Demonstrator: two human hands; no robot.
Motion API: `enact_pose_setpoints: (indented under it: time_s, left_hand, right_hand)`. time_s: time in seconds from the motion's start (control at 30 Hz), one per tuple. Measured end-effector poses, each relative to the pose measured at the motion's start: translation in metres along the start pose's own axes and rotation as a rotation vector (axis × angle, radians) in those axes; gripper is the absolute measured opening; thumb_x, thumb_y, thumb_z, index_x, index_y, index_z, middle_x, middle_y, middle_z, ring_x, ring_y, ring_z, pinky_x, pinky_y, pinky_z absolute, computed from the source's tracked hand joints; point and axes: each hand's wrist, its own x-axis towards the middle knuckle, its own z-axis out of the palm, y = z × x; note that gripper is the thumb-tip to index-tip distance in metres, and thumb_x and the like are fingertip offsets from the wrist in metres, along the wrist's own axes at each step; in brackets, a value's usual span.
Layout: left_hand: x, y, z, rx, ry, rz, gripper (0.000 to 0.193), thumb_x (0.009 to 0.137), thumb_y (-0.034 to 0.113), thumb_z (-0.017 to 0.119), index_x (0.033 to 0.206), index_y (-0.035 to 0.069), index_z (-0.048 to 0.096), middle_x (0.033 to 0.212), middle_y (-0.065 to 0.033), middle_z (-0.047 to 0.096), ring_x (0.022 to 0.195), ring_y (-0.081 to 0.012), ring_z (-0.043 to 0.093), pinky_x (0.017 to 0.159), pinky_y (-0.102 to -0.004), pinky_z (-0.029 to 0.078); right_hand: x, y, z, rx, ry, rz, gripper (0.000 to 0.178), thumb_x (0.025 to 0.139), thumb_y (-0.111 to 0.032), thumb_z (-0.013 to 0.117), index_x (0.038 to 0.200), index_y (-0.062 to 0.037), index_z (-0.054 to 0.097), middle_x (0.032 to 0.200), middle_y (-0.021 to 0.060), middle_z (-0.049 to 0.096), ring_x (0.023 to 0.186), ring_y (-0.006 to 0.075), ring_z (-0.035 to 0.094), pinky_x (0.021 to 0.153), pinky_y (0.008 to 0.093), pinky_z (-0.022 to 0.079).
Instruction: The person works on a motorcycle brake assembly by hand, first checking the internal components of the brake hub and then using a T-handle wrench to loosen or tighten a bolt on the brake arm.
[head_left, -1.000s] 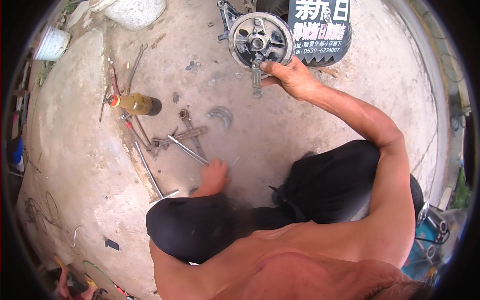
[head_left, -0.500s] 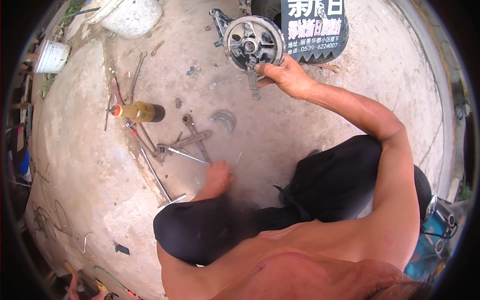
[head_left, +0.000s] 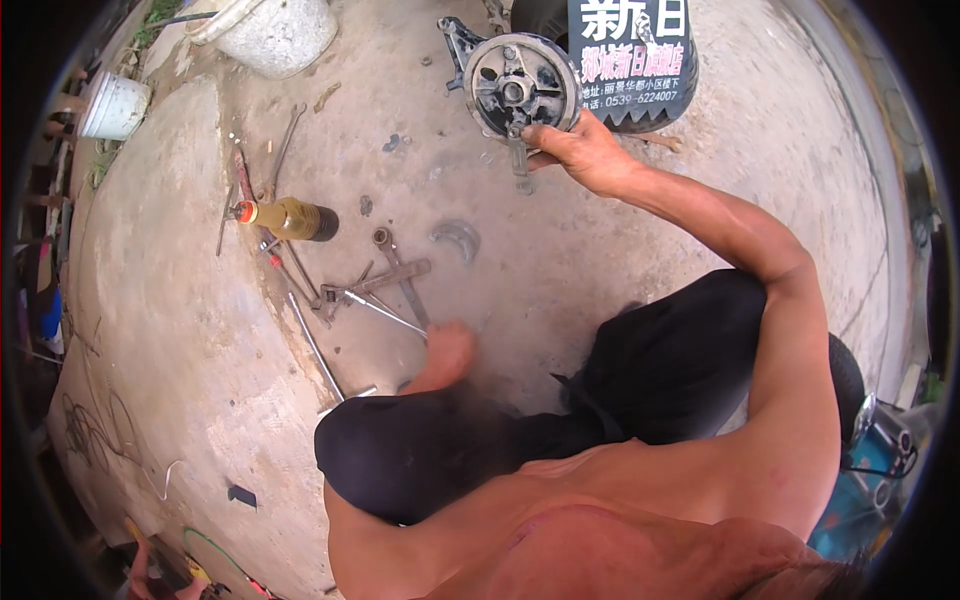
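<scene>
My right hand (head_left: pixel 588 160), at the top of the view, is closed round the lower edge of a round, greasy drum brake plate (head_left: pixel 490 95) with a hub hole at its centre. The thumb presses beside a small metal lever (head_left: pixel 521 165) hanging from the plate. My left hand (head_left: pixel 452 350) is low over the ground just beyond my left knee. Its fingers are smeared and turned away. A thin silver rod (head_left: pixel 385 313) ends right by it; whether the hand grips the rod cannot be made out. A grey crescent shape (head_left: pixel 456 240) lies on the ground ahead.
Wrenches (head_left: pixel 403 275) and a long T-handled tool (head_left: pixel 315 345) lie left of centre. A bottle of dark yellow liquid (head_left: pixel 290 218) lies among them. White buckets (head_left: pixel 275 40) stand far left. A black mudflap with printing (head_left: pixel 635 75) hangs behind the plate.
The whole scene has shifted slightly to the right in the view. A thin bright line beside my left hand no longer shows. My right hand keeps its hold on the drum brake plate.
</scene>
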Motion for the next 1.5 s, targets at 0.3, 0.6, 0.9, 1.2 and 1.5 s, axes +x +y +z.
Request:
enact_pose_setpoints:
  time_s: [0.3, 0.6, 0.9, 1.2, 1.5]
  left_hand:
    - [-0.045, -0.082, -0.197, -0.943, 0.281, -0.056, 0.018, 0.086, 0.015, 0.06, 0.093, -0.001, 0.063, 0.095, -0.007, 0.064, 0.084, -0.018, 0.057, 0.079, -0.0333, 0.047]
    - [-0.156, -0.09, -0.199, -1.682, 0.857, -0.997, 0.038, 0.093, 0.046, 0.059, 0.106, 0.01, 0.062, 0.112, -0.015, 0.068, 0.094, -0.0265, 0.067, 0.072, -0.0399, 0.053]
    - [-0.176, -0.074, -0.214, -1.584, 0.748, -0.822, 0.047, 0.104, 0.031, 0.051, 0.131, -0.006, 0.055, 0.074, -0.0053, 0.061, 0.046, -0.0083, 0.041, 0.041, -0.0247, 0.032]
    - [-0.113, -0.039, -0.317, -1.427, 0.821, -0.171, 0.055, 0.104, 0.039, 0.047, 0.124, -0.011, 0.052, 0.069, -0.0116, 0.063, 0.041, -0.0107, 0.043, 0.041, -0.0218, 0.033]
    - [-0.074, -0.033, -0.32, -1.638, 0.776, 0.089, 0.048, 0.106, 0.034, 0.045, 0.126, -0.008, 0.053, 0.077, -0.0157, 0.068, 0.045, -0.0165, 0.053, 0.045, -0.0238, 0.044]
  right_hand:
    - [-0.004, -0.023, -0.001, -0.122, 0.006, -0.086, 0.028, 0.094, -0.021, 0.063, 0.108, 0.0032, 0.065, 0.095, 0.007, 0.068, 0.083, 0.0151, 0.066, 0.076, 0.0325, 0.057]
    - [-0.004, -0.019, -0.008, -0.16, 0.035, -0.109, 0.026, 0.094, -0.021, 0.062, 0.105, 0.0025, 0.066, 0.09, 0.0072, 0.068, 0.079, 0.0149, 0.067, 0.075, 0.0324, 0.057]
    - [0.005, -0.014, 0.003, -0.234, 0.007, -0.161, 0.024, 0.095, -0.021, 0.061, 0.099, 0.0017, 0.065, 0.083, 0.0052, 0.068, 0.076, 0.0129, 0.065, 0.072, 0.0327, 0.053]
    - [-0.002, -0.024, 0.009, -0.355, -0.02, -0.215, 0.021, 0.095, -0.02, 0.06, 0.092, -0.0001, 0.064, 0.076, 0.0037, 0.065, 0.072, 0.0119, 0.061, 0.069, 0.0329, 0.05]
    - [-0.007, -0.029, 0.008, -0.3, -0.007, -0.224, 0.021, 0.095, -0.021, 0.06, 0.093, -0.0005, 0.064, 0.077, 0.0036, 0.066, 0.073, 0.0117, 0.061, 0.07, 0.0327, 0.051]
